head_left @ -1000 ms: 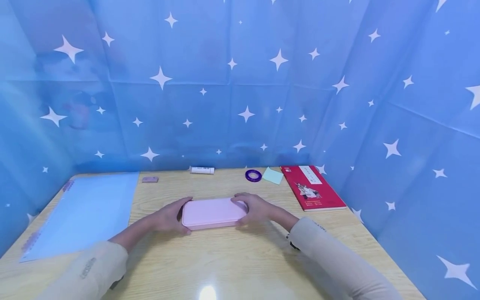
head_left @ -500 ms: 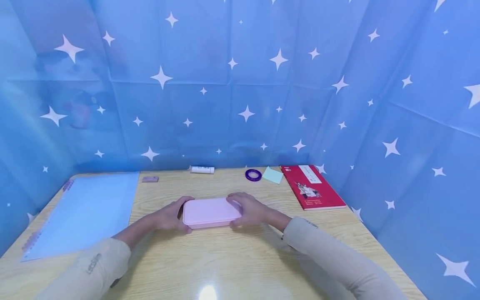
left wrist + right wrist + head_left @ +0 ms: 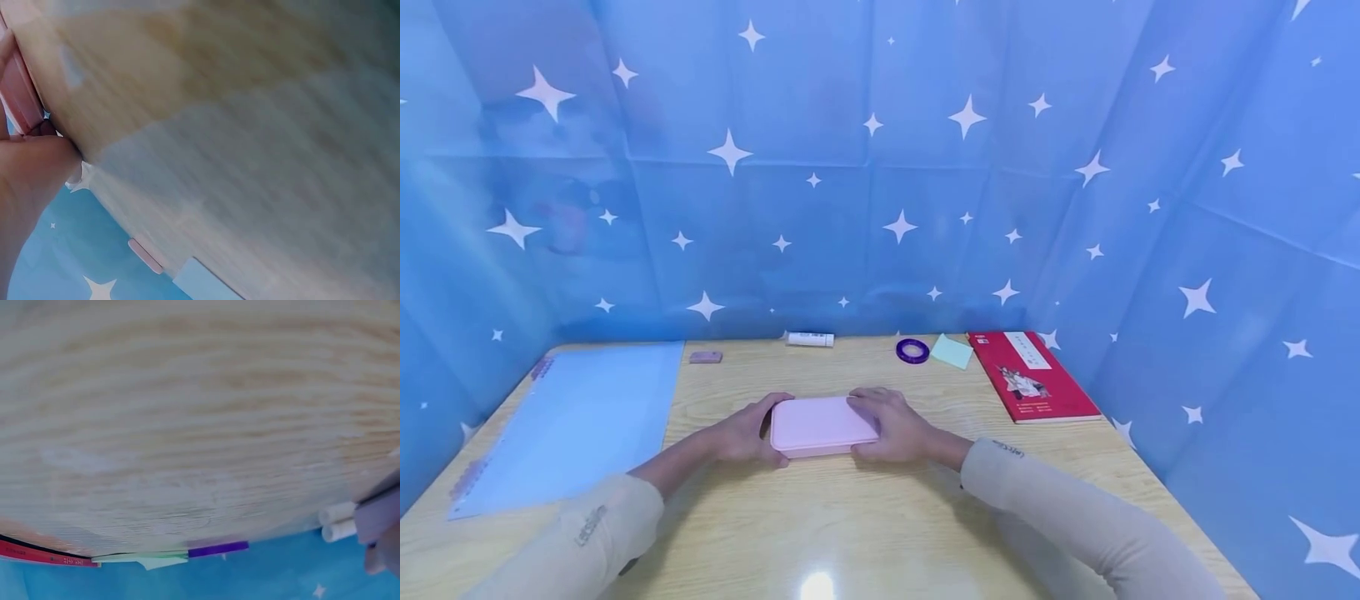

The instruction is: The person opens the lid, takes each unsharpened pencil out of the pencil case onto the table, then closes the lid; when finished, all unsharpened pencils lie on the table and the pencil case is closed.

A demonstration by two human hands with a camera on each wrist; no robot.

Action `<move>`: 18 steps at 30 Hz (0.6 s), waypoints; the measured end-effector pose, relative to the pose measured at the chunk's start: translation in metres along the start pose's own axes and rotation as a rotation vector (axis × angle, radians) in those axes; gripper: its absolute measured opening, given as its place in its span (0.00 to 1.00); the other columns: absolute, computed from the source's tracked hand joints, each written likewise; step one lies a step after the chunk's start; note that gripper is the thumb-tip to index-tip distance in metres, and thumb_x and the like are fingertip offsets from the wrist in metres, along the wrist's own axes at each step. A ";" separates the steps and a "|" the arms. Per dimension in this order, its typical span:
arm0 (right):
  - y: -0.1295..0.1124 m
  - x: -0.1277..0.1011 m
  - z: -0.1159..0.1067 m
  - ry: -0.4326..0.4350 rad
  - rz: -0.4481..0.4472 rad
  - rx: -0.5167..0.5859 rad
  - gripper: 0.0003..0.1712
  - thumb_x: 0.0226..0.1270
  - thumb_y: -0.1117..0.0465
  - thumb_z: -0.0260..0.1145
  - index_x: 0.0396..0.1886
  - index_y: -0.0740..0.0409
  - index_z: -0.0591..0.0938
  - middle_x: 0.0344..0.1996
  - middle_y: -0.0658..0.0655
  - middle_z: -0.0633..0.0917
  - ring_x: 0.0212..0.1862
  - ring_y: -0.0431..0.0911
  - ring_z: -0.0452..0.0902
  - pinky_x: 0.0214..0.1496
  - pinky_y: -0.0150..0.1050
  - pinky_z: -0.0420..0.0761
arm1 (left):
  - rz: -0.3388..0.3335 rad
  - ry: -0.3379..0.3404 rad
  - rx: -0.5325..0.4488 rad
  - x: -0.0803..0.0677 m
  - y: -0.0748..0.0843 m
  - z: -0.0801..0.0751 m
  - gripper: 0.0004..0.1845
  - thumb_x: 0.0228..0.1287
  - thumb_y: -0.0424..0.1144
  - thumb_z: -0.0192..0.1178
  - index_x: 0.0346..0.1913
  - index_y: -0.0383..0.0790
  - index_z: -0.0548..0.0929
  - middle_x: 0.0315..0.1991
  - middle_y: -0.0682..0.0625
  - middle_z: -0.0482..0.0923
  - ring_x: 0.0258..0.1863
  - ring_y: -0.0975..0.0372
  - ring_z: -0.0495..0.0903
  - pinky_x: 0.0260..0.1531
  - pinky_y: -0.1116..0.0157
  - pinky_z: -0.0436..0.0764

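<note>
A pink pencil case (image 3: 823, 423) with rounded corners lies level at the middle of the wooden table, its lid down. My left hand (image 3: 745, 433) grips its left end, fingers at the far side and thumb at the near side. From the right, my right hand (image 3: 891, 427) holds the other end in the same way and covers that end. Part of the case (image 3: 20, 94) shows at the left edge of the left wrist view, between the fingers. In the right wrist view only a corner of the case (image 3: 378, 515) is visible.
Behind the case lie a white glue stick (image 3: 809, 339), a purple tape roll (image 3: 912, 351), pale green sticky notes (image 3: 952, 352) and a small purple eraser (image 3: 705, 357). A red book (image 3: 1033, 379) is at the right, a pale blue sheet (image 3: 572, 425) at the left. A starry blue curtain (image 3: 820, 208) encloses the table.
My right hand has slid left along the case and covers more of its right end. The left hand keeps its hold. The head view has shifted slightly.
</note>
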State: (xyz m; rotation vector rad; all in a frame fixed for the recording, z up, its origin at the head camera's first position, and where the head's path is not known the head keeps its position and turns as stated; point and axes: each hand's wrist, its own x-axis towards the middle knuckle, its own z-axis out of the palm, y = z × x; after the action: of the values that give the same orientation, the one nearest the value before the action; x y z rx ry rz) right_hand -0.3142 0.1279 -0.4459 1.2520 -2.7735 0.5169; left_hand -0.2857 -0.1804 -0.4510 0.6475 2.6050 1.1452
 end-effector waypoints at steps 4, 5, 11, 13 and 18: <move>0.001 -0.001 0.001 -0.006 -0.002 -0.034 0.49 0.56 0.38 0.66 0.73 0.56 0.67 0.72 0.59 0.68 0.73 0.57 0.59 0.71 0.59 0.59 | -0.009 -0.006 0.006 0.001 0.001 -0.001 0.56 0.47 0.46 0.79 0.75 0.38 0.56 0.66 0.37 0.65 0.66 0.45 0.64 0.67 0.44 0.61; 0.001 -0.001 0.001 -0.003 -0.003 -0.038 0.49 0.56 0.38 0.66 0.73 0.56 0.67 0.72 0.59 0.68 0.73 0.57 0.59 0.71 0.59 0.59 | -0.017 -0.003 0.002 0.001 0.001 -0.001 0.56 0.46 0.46 0.79 0.75 0.39 0.56 0.66 0.37 0.65 0.66 0.45 0.64 0.67 0.44 0.61; 0.001 0.000 0.001 0.012 -0.020 -0.100 0.48 0.57 0.37 0.66 0.73 0.57 0.67 0.71 0.59 0.69 0.72 0.55 0.60 0.71 0.57 0.61 | -0.032 0.011 -0.028 0.002 0.003 -0.002 0.56 0.44 0.44 0.80 0.75 0.40 0.58 0.67 0.37 0.65 0.67 0.44 0.63 0.68 0.42 0.59; 0.001 0.000 0.002 0.013 -0.041 -0.120 0.48 0.58 0.37 0.65 0.73 0.58 0.67 0.71 0.60 0.69 0.71 0.55 0.61 0.70 0.56 0.61 | -0.033 0.011 -0.033 0.002 0.002 -0.002 0.56 0.44 0.44 0.80 0.75 0.39 0.58 0.67 0.37 0.65 0.68 0.44 0.63 0.68 0.42 0.59; 0.003 0.002 0.006 0.021 -0.074 -0.195 0.47 0.60 0.35 0.62 0.72 0.58 0.67 0.70 0.60 0.69 0.70 0.53 0.63 0.70 0.53 0.63 | -0.029 0.010 -0.045 0.002 0.001 -0.001 0.56 0.44 0.45 0.80 0.75 0.38 0.58 0.68 0.37 0.65 0.69 0.44 0.62 0.69 0.42 0.58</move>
State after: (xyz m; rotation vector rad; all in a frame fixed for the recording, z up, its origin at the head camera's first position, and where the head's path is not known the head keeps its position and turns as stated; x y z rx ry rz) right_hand -0.3170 0.1266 -0.4524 1.2911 -2.6711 0.2464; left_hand -0.2871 -0.1792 -0.4494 0.5947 2.5804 1.1976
